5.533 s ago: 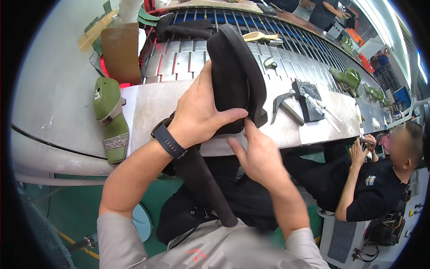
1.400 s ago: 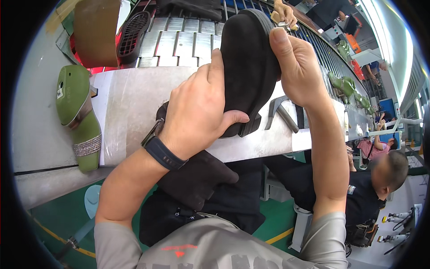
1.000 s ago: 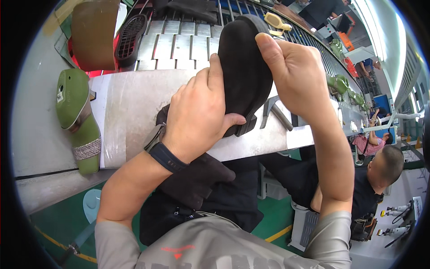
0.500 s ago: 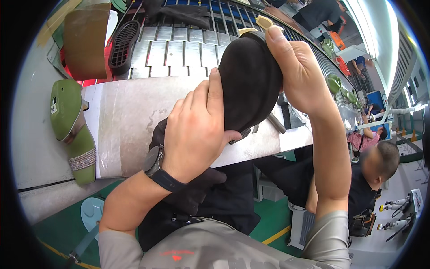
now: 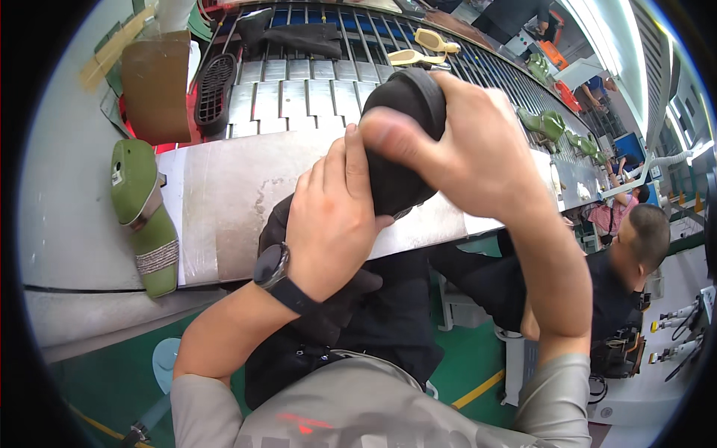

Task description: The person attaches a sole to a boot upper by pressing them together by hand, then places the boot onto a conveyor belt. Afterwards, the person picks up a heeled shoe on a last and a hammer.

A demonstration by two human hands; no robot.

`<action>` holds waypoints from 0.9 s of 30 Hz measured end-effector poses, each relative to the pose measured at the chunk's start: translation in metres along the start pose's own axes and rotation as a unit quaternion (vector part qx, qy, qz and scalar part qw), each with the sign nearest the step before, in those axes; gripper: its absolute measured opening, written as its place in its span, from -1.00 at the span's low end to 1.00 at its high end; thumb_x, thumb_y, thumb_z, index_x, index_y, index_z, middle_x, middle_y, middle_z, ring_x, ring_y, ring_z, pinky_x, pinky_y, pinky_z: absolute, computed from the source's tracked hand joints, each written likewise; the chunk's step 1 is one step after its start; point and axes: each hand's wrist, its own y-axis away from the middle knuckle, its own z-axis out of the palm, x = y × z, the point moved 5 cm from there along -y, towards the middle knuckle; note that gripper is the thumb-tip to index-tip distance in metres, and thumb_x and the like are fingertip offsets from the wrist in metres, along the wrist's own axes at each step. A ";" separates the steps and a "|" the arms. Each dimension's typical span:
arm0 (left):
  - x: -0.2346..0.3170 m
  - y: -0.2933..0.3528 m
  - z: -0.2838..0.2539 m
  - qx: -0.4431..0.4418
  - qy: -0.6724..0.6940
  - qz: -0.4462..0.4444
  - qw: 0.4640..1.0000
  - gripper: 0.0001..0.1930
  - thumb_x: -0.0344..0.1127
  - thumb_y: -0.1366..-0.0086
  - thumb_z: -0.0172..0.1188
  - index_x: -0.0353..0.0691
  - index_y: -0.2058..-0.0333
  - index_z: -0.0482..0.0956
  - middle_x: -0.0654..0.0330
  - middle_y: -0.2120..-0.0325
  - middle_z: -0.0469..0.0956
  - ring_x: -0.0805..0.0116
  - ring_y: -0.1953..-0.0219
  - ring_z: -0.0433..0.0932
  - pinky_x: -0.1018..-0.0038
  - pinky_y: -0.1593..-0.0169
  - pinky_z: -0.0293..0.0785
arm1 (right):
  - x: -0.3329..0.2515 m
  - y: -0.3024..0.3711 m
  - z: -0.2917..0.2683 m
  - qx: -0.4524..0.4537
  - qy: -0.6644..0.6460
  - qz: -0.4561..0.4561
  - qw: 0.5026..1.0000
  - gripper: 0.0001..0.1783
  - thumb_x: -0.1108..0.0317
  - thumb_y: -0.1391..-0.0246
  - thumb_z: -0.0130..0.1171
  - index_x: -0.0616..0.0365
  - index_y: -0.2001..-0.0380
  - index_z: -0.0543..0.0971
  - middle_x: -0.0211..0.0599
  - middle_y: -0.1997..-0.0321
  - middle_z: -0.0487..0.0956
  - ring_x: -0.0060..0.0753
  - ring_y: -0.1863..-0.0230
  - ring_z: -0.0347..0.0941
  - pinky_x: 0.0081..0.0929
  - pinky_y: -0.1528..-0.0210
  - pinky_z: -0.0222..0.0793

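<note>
A black boot (image 5: 403, 179) is gripped over a pale worktop (image 5: 224, 201) by the left hand (image 5: 328, 205), its toe (image 5: 399, 97) clasped by the right hand (image 5: 474, 145). Toe handling seems underway; steady support appears needed next.

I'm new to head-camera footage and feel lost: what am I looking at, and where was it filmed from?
There is no machine doing the handling, just a person's bare hands. A wide fisheye camera worn on the head looks down at them, which is why straight edges bend.

The left hand holds a black boot from its left side. The right hand, somewhat blurred, is at the boot's toe end.

At the left of the pale worktop lies a green sandal. Beyond the worktop, a dark sole with a grid pattern rests on the metal slats.
</note>
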 end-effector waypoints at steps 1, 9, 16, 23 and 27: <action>0.004 0.003 -0.010 -0.032 0.043 0.003 0.999 0.18 -0.28 -0.02 0.63 -0.60 -0.48 0.06 -0.29 -0.25 0.43 -0.24 -0.17 0.55 0.07 -0.22 0.51 | -0.002 0.008 0.001 0.027 -0.005 -0.003 1.000 -0.29 -0.24 -0.02 0.51 0.35 0.41 0.65 0.09 0.51 0.67 0.20 0.38 0.69 -0.06 0.26 0.59; -0.108 0.070 0.000 -0.204 0.732 -0.401 0.511 -0.24 0.11 -0.54 0.24 -0.48 -0.38 0.37 -0.05 -0.25 0.59 0.20 -0.19 0.65 0.26 -0.26 0.60 | -0.010 0.105 -0.002 0.112 -0.303 -0.213 0.922 -0.01 0.35 0.13 0.66 0.61 -0.33 0.43 0.31 -0.29 0.59 -0.05 -0.28 0.61 -0.16 -0.40 0.46; -0.099 0.017 -0.095 -0.108 0.403 -0.249 0.874 -0.23 0.08 -0.31 0.54 -0.51 -0.22 0.56 0.06 -0.06 0.71 0.35 -0.07 0.66 0.39 -0.21 0.57 | 0.072 0.165 0.096 0.098 -0.459 0.033 0.883 -0.07 0.48 0.21 0.66 0.46 -0.31 0.52 0.22 -0.28 0.64 -0.02 -0.30 0.63 -0.23 -0.37 0.49; -0.030 -0.099 -0.090 -0.286 -0.069 0.011 0.956 -0.29 0.01 -0.21 0.58 -0.50 -0.10 0.59 0.03 0.09 0.70 0.30 0.04 0.66 0.36 -0.12 0.55 | 0.073 0.159 0.189 0.028 -0.538 0.145 0.830 -0.48 0.16 -0.34 0.37 0.37 -0.16 0.62 -0.21 0.20 0.70 -0.43 0.15 0.57 -0.42 0.04 0.50; 0.014 -0.113 -0.074 -0.365 -0.175 -0.040 0.914 -0.28 0.08 -0.10 0.67 -0.41 -0.01 0.66 -0.03 0.20 0.76 0.17 0.17 0.75 0.34 0.03 0.66 | 0.085 0.135 0.192 0.108 -0.586 0.106 0.796 -0.54 0.13 -0.61 0.01 0.38 -0.03 0.65 -0.64 0.45 0.30 -0.75 0.37 0.16 -0.61 0.35 0.17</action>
